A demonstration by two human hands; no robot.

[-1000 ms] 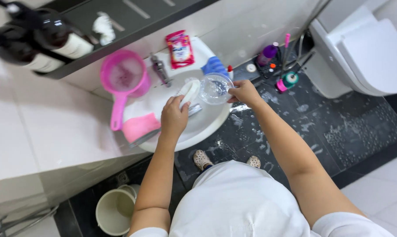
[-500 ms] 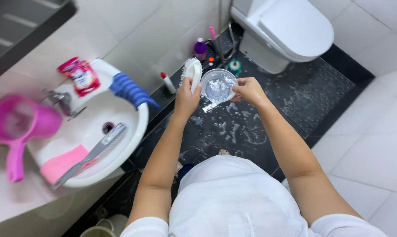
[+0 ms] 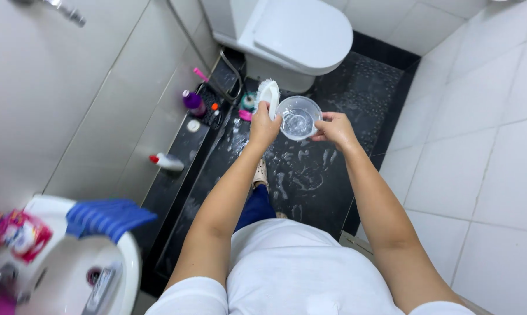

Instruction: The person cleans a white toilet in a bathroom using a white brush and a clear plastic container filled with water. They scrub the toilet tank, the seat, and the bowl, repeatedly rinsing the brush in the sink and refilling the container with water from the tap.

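While both arms are stretched out over the dark wet floor (image 3: 310, 175), a white scrub brush (image 3: 268, 93) is held in the left hand (image 3: 264, 125). The fingers of this hand are curled tight around the lower part of the brush, and the bristle end is pointed up and away, toward the toilet (image 3: 298, 35). A clear round bowl (image 3: 299, 117) is held in the right hand (image 3: 335, 129). Its rim is pinched between the thumb and the bent fingers on the right side. The bowl is kept nearly level, just beside the brush, and a little water or foam can be seen at its bottom. Whether the brush and the bowl are touching cannot be told.

Soapy white patches are spread over the floor below the hands. A sandal (image 3: 260, 173) on one foot can be seen under the left arm. The toilet is white and its lid is shut. Beside it, near the wall, a purple bottle (image 3: 192, 102), a pink stick-shaped thing (image 3: 201, 74) and some small round things are kept. A white spray bottle with a red tip (image 3: 168, 163) is lying on the dark ledge. At the lower left, part of a white sink (image 3: 109, 262) is seen, with a blue ribbed cloth (image 3: 106, 216) laid over its edge and a red and pink packet (image 3: 18, 234) on it.
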